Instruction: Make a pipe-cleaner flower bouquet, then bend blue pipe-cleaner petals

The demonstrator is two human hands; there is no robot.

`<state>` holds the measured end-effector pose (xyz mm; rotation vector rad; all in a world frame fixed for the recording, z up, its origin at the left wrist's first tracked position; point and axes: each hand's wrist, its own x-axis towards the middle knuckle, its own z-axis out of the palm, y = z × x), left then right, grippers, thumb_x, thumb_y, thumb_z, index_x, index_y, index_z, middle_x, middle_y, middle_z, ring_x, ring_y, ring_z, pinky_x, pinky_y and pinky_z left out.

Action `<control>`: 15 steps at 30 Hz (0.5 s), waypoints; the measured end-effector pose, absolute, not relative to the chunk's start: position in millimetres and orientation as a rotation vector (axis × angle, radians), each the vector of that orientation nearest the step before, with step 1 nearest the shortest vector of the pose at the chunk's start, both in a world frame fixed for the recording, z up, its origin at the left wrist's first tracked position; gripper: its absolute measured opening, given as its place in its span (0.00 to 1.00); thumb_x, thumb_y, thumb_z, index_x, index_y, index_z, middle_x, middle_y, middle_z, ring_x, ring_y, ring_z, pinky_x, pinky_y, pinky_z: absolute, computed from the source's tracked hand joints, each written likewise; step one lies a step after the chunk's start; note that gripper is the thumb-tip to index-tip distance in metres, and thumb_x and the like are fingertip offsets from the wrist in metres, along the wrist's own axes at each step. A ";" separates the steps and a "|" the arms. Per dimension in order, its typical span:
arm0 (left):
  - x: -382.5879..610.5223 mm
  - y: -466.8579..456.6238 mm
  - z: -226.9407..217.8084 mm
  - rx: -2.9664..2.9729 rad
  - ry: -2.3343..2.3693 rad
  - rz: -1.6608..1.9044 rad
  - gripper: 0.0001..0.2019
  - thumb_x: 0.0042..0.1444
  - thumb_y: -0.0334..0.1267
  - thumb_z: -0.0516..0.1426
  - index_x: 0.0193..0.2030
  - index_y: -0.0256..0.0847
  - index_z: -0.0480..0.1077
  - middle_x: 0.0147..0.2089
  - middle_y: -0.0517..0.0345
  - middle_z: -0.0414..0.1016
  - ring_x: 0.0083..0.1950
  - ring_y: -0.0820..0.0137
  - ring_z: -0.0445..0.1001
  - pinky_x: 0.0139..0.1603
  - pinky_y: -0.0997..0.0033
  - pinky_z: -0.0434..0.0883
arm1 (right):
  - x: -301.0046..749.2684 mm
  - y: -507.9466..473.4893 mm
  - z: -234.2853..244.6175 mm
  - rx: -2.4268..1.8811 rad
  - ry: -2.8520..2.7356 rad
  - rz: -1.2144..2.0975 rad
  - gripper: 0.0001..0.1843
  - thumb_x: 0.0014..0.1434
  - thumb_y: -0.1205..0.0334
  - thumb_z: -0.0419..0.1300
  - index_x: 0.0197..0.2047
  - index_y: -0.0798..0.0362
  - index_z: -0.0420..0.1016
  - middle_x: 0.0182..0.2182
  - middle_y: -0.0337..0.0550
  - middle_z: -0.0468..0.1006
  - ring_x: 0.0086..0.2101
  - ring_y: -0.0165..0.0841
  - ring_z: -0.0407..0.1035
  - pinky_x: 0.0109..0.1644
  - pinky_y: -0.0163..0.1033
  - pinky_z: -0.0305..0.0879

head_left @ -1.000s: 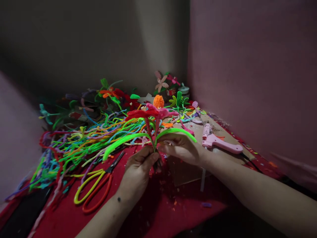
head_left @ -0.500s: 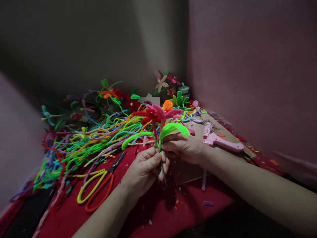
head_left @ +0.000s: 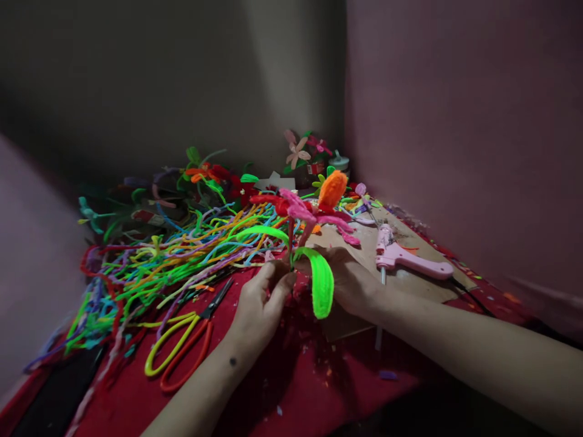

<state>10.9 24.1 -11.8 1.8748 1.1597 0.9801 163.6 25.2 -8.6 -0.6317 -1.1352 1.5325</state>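
Observation:
A small bunch of pipe-cleaner flowers [head_left: 298,206], with pink, red and orange petals, stands between my hands in the head view. My left hand [head_left: 260,298] is closed, thumb and fingers pinching its thin dark stem. From the other side my right hand [head_left: 353,282] closes around the stem below the blooms; its fingertips are partly hidden. A bright green leaf [head_left: 322,285] droops in front of that hand, and another green leaf [head_left: 263,232] arches left over the loose stems.
Loose coloured pipe cleaners [head_left: 182,255] are heaped at the left. Scissors [head_left: 198,328] with yellow and red handles lie before them. A pink glue gun [head_left: 410,261] rests on a cardboard sheet [head_left: 437,291] at right. Finished flowers [head_left: 297,152] stand along the back wall.
The bunch has turned and tipped, showing the orange petals larger at the right. The right-hand leaf now hangs down over my right hand. My left hand has rolled and shifted slightly up.

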 end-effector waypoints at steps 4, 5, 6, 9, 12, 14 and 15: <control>10.8 23.5 -23.3 2.282 1.318 1.119 0.09 0.53 0.37 0.56 0.41 0.38 0.71 0.34 0.55 0.74 0.34 0.67 0.71 0.38 0.69 0.66 | 156.8 23.0 -12.5 -0.703 -1.077 1.462 0.13 0.48 0.51 0.63 0.30 0.52 0.79 0.28 0.40 0.78 0.36 0.36 0.70 0.40 0.40 0.65; 10.6 23.3 -25.3 2.300 1.339 1.164 0.07 0.52 0.36 0.56 0.37 0.39 0.72 0.31 0.56 0.74 0.32 0.68 0.70 0.36 0.69 0.66 | 156.3 23.2 -14.7 -0.728 -1.079 1.439 0.12 0.47 0.52 0.64 0.30 0.52 0.79 0.28 0.40 0.78 0.36 0.35 0.70 0.41 0.39 0.64; 10.8 22.9 -26.1 2.257 1.351 1.199 0.05 0.52 0.36 0.56 0.34 0.40 0.72 0.28 0.58 0.73 0.29 0.69 0.69 0.34 0.70 0.65 | 156.2 23.7 -16.9 -0.755 -1.073 1.426 0.11 0.45 0.53 0.65 0.29 0.52 0.78 0.28 0.39 0.78 0.34 0.34 0.69 0.41 0.39 0.64; 13.4 20.9 -19.6 1.873 1.308 1.148 0.08 0.54 0.37 0.55 0.26 0.40 0.71 0.21 0.62 0.70 0.24 0.73 0.67 0.29 0.74 0.65 | 158.4 25.4 -20.0 -0.804 -1.060 1.474 0.10 0.43 0.55 0.67 0.27 0.52 0.78 0.25 0.37 0.76 0.29 0.31 0.68 0.38 0.38 0.65; 17.6 18.1 -6.3 1.564 1.159 1.036 0.11 0.54 0.38 0.57 0.23 0.38 0.70 0.20 0.62 0.69 0.22 0.74 0.67 0.29 0.74 0.65 | 162.3 25.7 -16.3 -0.707 -1.188 1.548 0.09 0.49 0.55 0.64 0.27 0.52 0.76 0.21 0.36 0.74 0.24 0.29 0.67 0.33 0.37 0.65; 19.5 16.6 0.0 1.452 1.057 1.007 0.11 0.53 0.37 0.58 0.23 0.37 0.70 0.20 0.61 0.70 0.21 0.75 0.67 0.28 0.75 0.65 | 165.0 25.9 -12.9 -0.602 -1.260 1.598 0.10 0.53 0.55 0.61 0.28 0.53 0.75 0.19 0.36 0.72 0.22 0.29 0.67 0.30 0.37 0.64; 20.0 16.0 1.5 1.390 1.018 0.996 0.11 0.53 0.38 0.58 0.22 0.36 0.70 0.20 0.61 0.70 0.21 0.75 0.67 0.27 0.75 0.65 | 166.3 26.4 -11.8 -0.554 -1.268 1.652 0.10 0.54 0.55 0.60 0.29 0.53 0.74 0.18 0.36 0.71 0.21 0.30 0.67 0.29 0.37 0.64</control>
